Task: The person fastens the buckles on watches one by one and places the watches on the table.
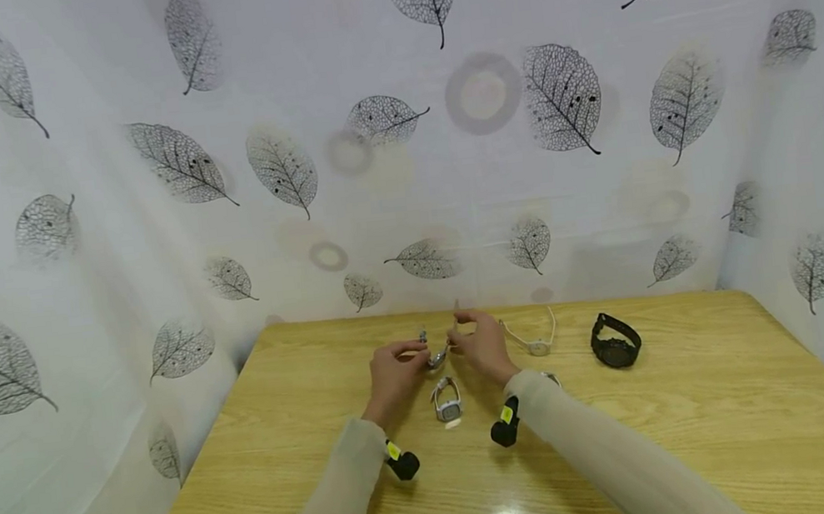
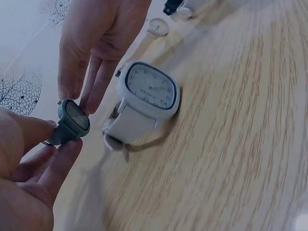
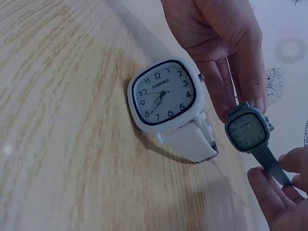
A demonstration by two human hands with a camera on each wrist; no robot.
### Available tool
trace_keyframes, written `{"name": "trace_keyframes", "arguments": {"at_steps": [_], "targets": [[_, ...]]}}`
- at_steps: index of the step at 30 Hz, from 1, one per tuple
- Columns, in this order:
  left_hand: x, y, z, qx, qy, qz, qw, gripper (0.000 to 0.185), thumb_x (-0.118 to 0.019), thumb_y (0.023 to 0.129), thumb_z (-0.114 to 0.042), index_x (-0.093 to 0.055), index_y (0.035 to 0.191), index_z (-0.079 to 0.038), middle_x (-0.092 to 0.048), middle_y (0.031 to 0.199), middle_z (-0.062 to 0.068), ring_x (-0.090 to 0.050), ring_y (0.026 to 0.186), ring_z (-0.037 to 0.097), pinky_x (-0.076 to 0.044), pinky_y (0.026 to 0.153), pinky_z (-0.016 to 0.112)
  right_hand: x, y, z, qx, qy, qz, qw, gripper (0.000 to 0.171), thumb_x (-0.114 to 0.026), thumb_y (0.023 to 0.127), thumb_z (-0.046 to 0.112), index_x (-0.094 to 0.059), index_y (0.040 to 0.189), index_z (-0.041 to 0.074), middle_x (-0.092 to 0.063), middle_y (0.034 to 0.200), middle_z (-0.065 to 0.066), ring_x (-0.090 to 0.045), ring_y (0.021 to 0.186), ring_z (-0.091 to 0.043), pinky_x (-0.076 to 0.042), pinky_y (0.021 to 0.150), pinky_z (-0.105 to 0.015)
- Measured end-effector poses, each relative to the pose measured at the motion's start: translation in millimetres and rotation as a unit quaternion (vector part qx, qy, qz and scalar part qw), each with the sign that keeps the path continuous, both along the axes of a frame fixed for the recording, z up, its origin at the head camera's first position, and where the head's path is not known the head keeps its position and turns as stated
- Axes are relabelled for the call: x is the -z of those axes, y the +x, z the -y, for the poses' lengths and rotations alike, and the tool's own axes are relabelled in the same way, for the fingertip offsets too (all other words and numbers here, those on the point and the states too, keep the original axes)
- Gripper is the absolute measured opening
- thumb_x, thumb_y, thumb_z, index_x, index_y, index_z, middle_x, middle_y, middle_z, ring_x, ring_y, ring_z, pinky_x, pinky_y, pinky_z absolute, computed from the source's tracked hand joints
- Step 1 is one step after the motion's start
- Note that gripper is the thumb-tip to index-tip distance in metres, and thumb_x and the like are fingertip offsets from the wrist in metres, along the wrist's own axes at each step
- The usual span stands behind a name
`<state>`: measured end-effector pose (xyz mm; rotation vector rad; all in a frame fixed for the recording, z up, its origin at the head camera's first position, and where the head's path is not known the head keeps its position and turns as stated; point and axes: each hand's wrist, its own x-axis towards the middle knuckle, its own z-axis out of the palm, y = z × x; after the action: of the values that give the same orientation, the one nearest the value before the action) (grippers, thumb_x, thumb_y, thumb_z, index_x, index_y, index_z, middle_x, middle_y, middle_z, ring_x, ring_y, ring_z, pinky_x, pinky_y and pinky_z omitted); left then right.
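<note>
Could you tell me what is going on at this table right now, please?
A person holds a small grey watch just above the wooden table between both hands. The left hand pinches one strap end, and the right hand takes the other. A white square watch lies on the table just beneath. Further right sit a pale watch and a black watch.

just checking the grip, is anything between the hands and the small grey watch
Nothing visible. The left hand pinches the grey watch at its case, and the right hand pinches its strap. The white watch lies apart on the table.
</note>
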<state>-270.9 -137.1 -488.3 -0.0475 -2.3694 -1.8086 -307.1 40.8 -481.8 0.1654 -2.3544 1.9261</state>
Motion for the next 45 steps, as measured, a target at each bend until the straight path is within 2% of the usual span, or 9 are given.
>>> {"name": "trace_keyframes", "arguments": {"at_steps": [2, 6, 11, 14, 23, 29, 34, 38, 45], "targets": [[-0.8, 1.5, -2, 0.009, 0.010, 0.005, 0.9999, 0.018, -0.077, 0.092, -0.005, -0.076, 0.107, 0.007, -0.074, 0.114, 0.017, -0.076, 0.091, 0.026, -0.062, 0.074, 0.030, -1.2, 1.3, -1, -0.004, -0.010, -0.001, 1.000, 0.044, -0.068, 0.093, -0.005, -0.057, 0.135, -0.012, -0.058, 0.133, -0.031, -0.076, 0.083, -0.033, -0.062, 0.072, -0.031], [-0.5, 2.0, -4, 0.017, 0.040, 0.010, 0.9990, 0.021, -0.074, 0.094, -0.002, -0.074, 0.112, 0.009, -0.073, 0.114, 0.023, -0.076, 0.090, 0.027, -0.062, 0.073, 0.030, -2.0, 3.0, -4, -0.008, 0.006, -0.007, 1.000, 0.045, -0.069, 0.094, -0.002, -0.057, 0.138, -0.009, -0.057, 0.134, -0.029, -0.076, 0.082, -0.029, -0.063, 0.074, -0.035], [-1.1, 1.1, -4, 0.031, 0.118, 0.000, 0.9925, 0.031, -0.071, 0.092, 0.008, -0.065, 0.122, 0.014, -0.064, 0.124, 0.033, -0.073, 0.097, 0.041, -0.063, 0.075, 0.034, -5.8, 6.0, -9, -0.019, 0.023, -0.007, 1.000, 0.053, -0.070, 0.096, 0.002, -0.053, 0.146, 0.001, -0.056, 0.137, -0.027, -0.075, 0.085, -0.026, -0.062, 0.080, -0.045], [-3.5, 2.1, -3, 0.034, 0.148, -0.003, 0.9885, 0.036, -0.070, 0.090, 0.012, -0.062, 0.126, 0.013, -0.062, 0.125, 0.036, -0.070, 0.099, 0.046, -0.063, 0.073, 0.034, -9.2, 9.5, -12, -0.030, 0.020, -0.005, 0.999, 0.055, -0.070, 0.097, 0.003, -0.052, 0.149, 0.004, -0.057, 0.138, -0.027, -0.074, 0.088, -0.028, -0.061, 0.082, -0.048], [-5.6, 3.7, -1, 0.014, 0.159, 0.001, 0.9872, 0.031, -0.071, 0.093, 0.007, -0.065, 0.123, 0.006, -0.066, 0.116, 0.036, -0.074, 0.083, 0.032, -0.063, 0.067, 0.036, -13.9, 21.7, -18, -0.071, 0.000, -0.013, 0.997, 0.048, -0.066, 0.100, 0.003, -0.055, 0.147, 0.004, -0.063, 0.127, -0.029, -0.073, 0.090, -0.032, -0.060, 0.083, -0.051], [-6.9, 4.7, -1, -0.001, 0.166, 0.003, 0.9862, 0.030, -0.073, 0.095, -0.001, -0.061, 0.122, 0.005, -0.073, 0.101, 0.029, -0.073, 0.073, 0.027, -0.063, 0.069, 0.044, -16.1, 28.3, -22, -0.087, 0.010, -0.034, 0.996, 0.040, -0.064, 0.102, 0.007, -0.060, 0.141, 0.003, -0.066, 0.122, -0.025, -0.073, 0.087, -0.029, -0.063, 0.077, -0.044], [-8.3, 6.5, 1, 0.007, 0.170, -0.004, 0.9855, 0.025, -0.069, 0.099, -0.006, -0.061, 0.121, 0.004, -0.073, 0.100, 0.029, -0.074, 0.078, 0.033, -0.063, 0.070, 0.042, -18.0, 35.2, -27, -0.097, 0.014, -0.049, 0.994, 0.036, -0.063, 0.104, 0.012, -0.062, 0.139, 0.004, -0.066, 0.122, -0.026, -0.072, 0.090, -0.037, -0.063, 0.075, -0.043], [-7.8, 6.7, 2, 0.015, 0.189, -0.014, 0.9818, 0.024, -0.068, 0.100, -0.008, -0.062, 0.119, 0.006, -0.071, 0.101, 0.033, -0.074, 0.083, 0.038, -0.063, 0.074, 0.044, -19.7, 39.7, -29, -0.094, 0.012, -0.053, 0.994, 0.032, -0.063, 0.104, 0.012, -0.066, 0.135, 0.005, -0.067, 0.120, -0.023, -0.071, 0.091, -0.037, -0.062, 0.078, -0.047], [-7.3, 8.1, 0, 0.017, 0.218, -0.023, 0.9756, 0.024, -0.069, 0.099, -0.007, -0.063, 0.117, 0.008, -0.075, 0.093, 0.014, -0.074, 0.079, 0.032, -0.063, 0.074, 0.044, -21.4, 47.1, -31, -0.092, -0.001, -0.065, 0.994, 0.030, -0.063, 0.104, 0.015, -0.068, 0.130, 0.000, -0.067, 0.123, -0.024, -0.071, 0.093, -0.040, -0.061, 0.078, -0.050]]}}
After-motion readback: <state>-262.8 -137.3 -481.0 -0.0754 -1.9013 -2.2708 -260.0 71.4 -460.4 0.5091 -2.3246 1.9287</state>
